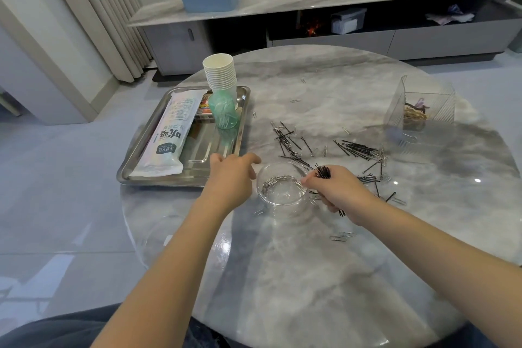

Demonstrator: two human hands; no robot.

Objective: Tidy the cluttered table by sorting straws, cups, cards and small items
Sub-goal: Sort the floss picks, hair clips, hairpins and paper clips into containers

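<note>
A round marble desk (324, 277) is seen from above, its near half left bare apart from two paper clips (343, 236) lying just right of the middle. One steel tray (180, 181) is set at the left edge of the desk, overhanging it slightly; on it one long white packet (166, 135) is laid lengthwise, one stack of paper cups (220, 73) is stood at the far right corner, and one green-tinted clear container (224, 113) is placed just in front of the stack. One clear ribbed box (421, 110) is stood near the right edge, with brownish and purple small items inside that cannot be told apart. One small clear glass bowl (282, 195) is placed in the middle of the desk, and a ring of silver paper clips (275, 181) is held within it. Black hairpins (356, 148), too many and too tangled to be counted, are scattered with loose clips between the bowl and the box, leaving open marble beyond them toward the far edge. The left hand (230, 175) is held relaxed with fingers loosely spread, just left of the bowl and beside the tray's near corner; nothing is held in it. The right hand (339, 191) is curled round one bundle of hairpins (323, 172) at the bowl's right rim.
</note>
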